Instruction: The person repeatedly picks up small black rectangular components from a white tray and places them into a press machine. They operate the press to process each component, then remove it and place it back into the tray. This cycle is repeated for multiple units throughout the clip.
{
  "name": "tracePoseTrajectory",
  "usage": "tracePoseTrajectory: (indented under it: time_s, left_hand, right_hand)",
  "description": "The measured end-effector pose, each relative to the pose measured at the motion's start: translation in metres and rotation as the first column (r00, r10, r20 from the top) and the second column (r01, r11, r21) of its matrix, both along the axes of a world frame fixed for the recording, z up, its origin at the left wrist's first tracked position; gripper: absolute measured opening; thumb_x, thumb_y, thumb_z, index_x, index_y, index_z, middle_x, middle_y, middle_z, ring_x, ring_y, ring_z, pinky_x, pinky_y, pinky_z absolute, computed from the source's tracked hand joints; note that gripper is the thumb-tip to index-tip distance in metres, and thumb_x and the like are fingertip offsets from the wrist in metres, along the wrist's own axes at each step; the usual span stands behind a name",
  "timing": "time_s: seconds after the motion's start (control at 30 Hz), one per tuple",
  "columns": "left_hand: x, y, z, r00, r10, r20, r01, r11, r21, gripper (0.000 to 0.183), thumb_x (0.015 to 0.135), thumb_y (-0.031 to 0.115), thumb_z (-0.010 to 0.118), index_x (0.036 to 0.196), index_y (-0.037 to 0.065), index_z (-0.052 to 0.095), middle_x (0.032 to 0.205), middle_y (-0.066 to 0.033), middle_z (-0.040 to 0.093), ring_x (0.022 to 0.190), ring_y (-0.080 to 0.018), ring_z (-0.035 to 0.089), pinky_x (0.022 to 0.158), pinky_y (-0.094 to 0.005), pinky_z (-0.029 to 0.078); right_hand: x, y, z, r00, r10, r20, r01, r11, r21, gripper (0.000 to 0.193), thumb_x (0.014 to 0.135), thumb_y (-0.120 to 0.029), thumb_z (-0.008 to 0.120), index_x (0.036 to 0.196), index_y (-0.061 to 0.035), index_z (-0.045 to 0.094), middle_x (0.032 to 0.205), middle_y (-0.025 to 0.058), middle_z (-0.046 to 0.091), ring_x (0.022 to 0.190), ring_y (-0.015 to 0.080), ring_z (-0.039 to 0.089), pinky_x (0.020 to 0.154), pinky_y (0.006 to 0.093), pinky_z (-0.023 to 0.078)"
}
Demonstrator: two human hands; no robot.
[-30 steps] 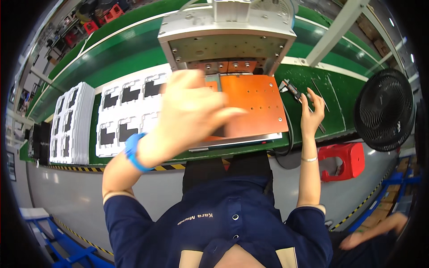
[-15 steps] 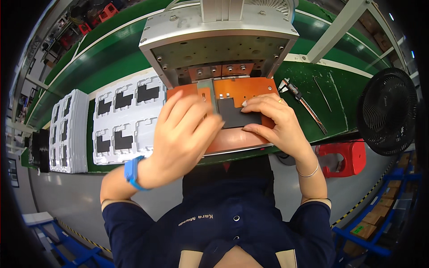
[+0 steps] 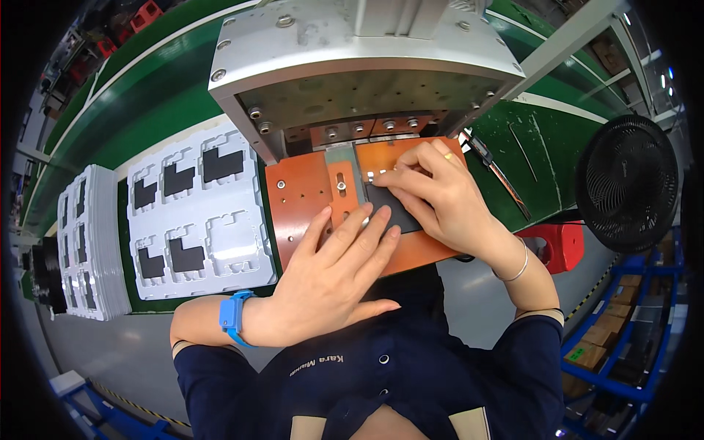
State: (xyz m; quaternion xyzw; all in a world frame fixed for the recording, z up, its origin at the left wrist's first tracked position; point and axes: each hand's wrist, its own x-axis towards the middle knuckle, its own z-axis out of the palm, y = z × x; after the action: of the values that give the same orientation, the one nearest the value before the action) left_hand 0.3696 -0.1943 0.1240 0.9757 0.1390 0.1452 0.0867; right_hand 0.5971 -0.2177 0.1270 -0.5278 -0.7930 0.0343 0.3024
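A flat black part (image 3: 396, 211) lies on the orange fixture plate (image 3: 293, 205) below the metal press. My left hand (image 3: 326, 282) lies flat with fingers stretched out, fingertips over the plate's slotted block (image 3: 340, 183) and the black part's near left edge. The thumb stands apart toward me. At the part's far left corner my right hand (image 3: 447, 194) has thumb and fingers pinched together. Whatever lies between those fingertips is too small to make out. Small white pieces (image 3: 370, 176) show just beyond them on the plate.
The metal press frame (image 3: 367, 55) rises close behind my hands. Left stands a white moulded tray (image 3: 196, 210) with several black L-shaped parts, beside a tray stack (image 3: 110, 249). Right lie a caliper (image 3: 495, 172) and hex key (image 3: 523, 152), near a black fan (image 3: 631, 183) and red stool (image 3: 565, 246).
My left hand has come down onto the plate, nearer me, its fingers now spread flat. The right hand has shifted to the black part's far left corner and closed into a pinch. The view has shifted.
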Motion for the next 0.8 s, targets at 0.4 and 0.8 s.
tracePoseTrajectory:
  time_s: [0.4, 0.8]
  left_hand:
    - [-0.002, -0.001, -0.005, 1.000, 0.002, -0.009, -0.001, 0.997, 0.073, 0.081, 0.075, 0.063, 0.066, 0.131, 0.005, 0.057, 0.141, -0.0151, 0.050, 0.129, -0.0302, 0.047, 0.105, -0.0513, 0.036]
    - [-0.001, 0.000, -0.006, 1.000, 0.006, -0.003, -0.006, 0.997, 0.083, 0.078, 0.076, 0.064, 0.065, 0.129, 0.006, 0.058, 0.137, -0.0143, 0.053, 0.126, -0.0296, 0.049, 0.105, -0.0509, 0.036]
  right_hand:
    - [-0.010, 0.001, 0.000, 0.961, -0.147, 0.234, 0.105, 0.978, 0.182, 0.030, 0.072, -0.006, 0.069, 0.102, -0.0096, 0.068, 0.103, 0.0020, 0.062, 0.090, 0.0226, 0.055, 0.078, 0.0349, 0.044]
    - [-0.002, -0.001, -0.004, 0.985, 0.014, 0.173, -0.037, 0.991, 0.128, 0.021, 0.073, -0.007, 0.065, 0.094, -0.0076, 0.062, 0.100, 0.0039, 0.067, 0.099, 0.0223, 0.060, 0.087, 0.0378, 0.048]
